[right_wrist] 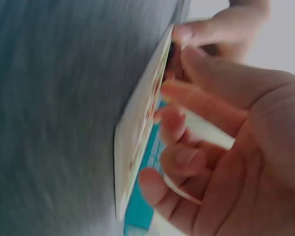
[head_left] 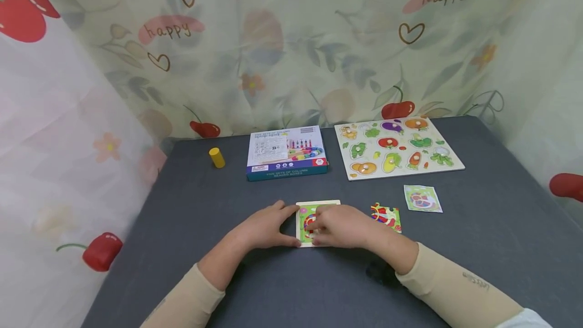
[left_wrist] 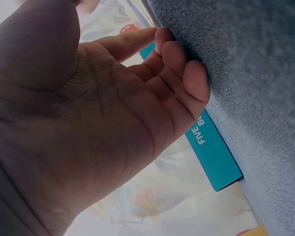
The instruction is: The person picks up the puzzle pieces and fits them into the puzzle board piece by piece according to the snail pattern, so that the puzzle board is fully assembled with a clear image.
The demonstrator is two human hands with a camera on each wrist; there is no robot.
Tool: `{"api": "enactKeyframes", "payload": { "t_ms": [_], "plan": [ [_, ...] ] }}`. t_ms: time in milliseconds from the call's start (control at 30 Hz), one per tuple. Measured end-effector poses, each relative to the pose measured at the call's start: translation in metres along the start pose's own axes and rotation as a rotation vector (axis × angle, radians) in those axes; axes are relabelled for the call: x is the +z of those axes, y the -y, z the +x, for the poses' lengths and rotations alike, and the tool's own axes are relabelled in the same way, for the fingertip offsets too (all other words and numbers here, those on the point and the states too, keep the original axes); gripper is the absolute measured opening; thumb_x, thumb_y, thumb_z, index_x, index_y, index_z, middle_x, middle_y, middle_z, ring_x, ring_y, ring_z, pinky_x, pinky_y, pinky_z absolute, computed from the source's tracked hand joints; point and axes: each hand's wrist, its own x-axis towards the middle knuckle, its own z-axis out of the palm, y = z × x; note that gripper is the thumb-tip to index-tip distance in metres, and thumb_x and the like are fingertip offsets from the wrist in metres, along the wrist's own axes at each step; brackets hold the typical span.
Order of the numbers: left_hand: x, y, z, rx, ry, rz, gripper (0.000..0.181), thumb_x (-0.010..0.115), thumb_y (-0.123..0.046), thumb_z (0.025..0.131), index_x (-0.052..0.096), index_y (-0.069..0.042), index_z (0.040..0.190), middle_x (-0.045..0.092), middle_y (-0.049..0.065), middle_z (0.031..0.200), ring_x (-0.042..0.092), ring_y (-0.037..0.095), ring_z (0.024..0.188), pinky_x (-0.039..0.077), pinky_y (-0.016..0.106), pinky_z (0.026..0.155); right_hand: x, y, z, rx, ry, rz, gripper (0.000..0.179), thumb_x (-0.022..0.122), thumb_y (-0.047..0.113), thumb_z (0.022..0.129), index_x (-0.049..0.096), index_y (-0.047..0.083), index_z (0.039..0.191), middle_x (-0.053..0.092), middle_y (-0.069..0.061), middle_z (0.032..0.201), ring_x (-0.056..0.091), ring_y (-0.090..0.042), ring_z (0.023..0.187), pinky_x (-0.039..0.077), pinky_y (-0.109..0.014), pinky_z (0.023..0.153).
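A small jigsaw board [head_left: 298, 224] with a pale frame and a green picture lies flat on the dark table. My left hand [head_left: 261, 228] grips its left side, index finger at the far corner and thumb at the near one. In the left wrist view, the other fingers [left_wrist: 174, 58] curl against the tabletop. My right hand [head_left: 344, 227] reaches over the board's right part, covering much of the picture. In the right wrist view its index finger and thumb touch the board [right_wrist: 132, 147], the remaining fingers loosely bent. Whether a piece is under the fingertips is hidden.
Joined colourful jigsaw pieces [head_left: 387, 218] lie beside the right wrist, with a small picture card [head_left: 422, 199] beyond. Farther back stand a boxed set [head_left: 287, 153], a vegetable peg puzzle [head_left: 401, 148] and a yellow cylinder [head_left: 217, 158]. Printed curtains border the table.
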Motion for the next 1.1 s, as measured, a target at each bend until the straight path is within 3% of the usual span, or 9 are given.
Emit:
{"api": "enactKeyframes", "payload": {
  "t_ms": [267,567,867,1100],
  "plan": [
    [0.002,0.001,-0.001,-0.011,-0.003,-0.005,0.093,0.077,-0.064,0.081,0.044,-0.022,0.157,0.053,0.008,0.134,0.054,0.023,0.112,0.049,0.048,0.098,-0.029,-0.005,-0.010,0.034,-0.016,0.116,0.034,0.078,0.033,0.093,0.077,0.017,0.122,0.056,0.012,0.083,0.052,-0.008,0.072,0.046,-0.030,0.064],
    [0.000,-0.001,-0.001,-0.029,0.006,-0.003,0.092,0.076,-0.065,0.082,0.043,-0.024,0.158,0.052,0.009,0.136,0.053,0.024,0.113,0.049,0.048,0.098,-0.061,-0.017,-0.026,0.065,-0.047,0.154,0.032,0.079,0.031,0.092,0.078,0.014,0.119,0.059,0.012,0.085,0.054,-0.008,0.075,0.048,-0.030,0.067],
    [0.000,-0.002,-0.002,-0.014,-0.006,0.008,0.092,0.078,-0.063,0.082,0.044,-0.023,0.157,0.053,0.004,0.123,0.052,0.019,0.105,0.049,0.041,0.090,-0.081,-0.039,-0.042,0.176,-0.060,0.252,0.016,0.080,0.021,0.090,0.078,0.016,0.106,0.059,0.005,0.080,0.055,-0.015,0.074,0.049,-0.033,0.065],
    [0.002,-0.001,-0.001,-0.009,-0.010,0.019,0.092,0.078,-0.064,0.082,0.045,-0.022,0.157,0.054,0.005,0.125,0.053,0.019,0.106,0.049,0.042,0.092,-0.089,-0.060,-0.052,0.311,-0.025,0.266,0.015,0.081,0.018,0.088,0.074,0.011,0.100,0.058,0.000,0.078,0.055,-0.018,0.072,0.047,-0.035,0.066]
  ]
}}
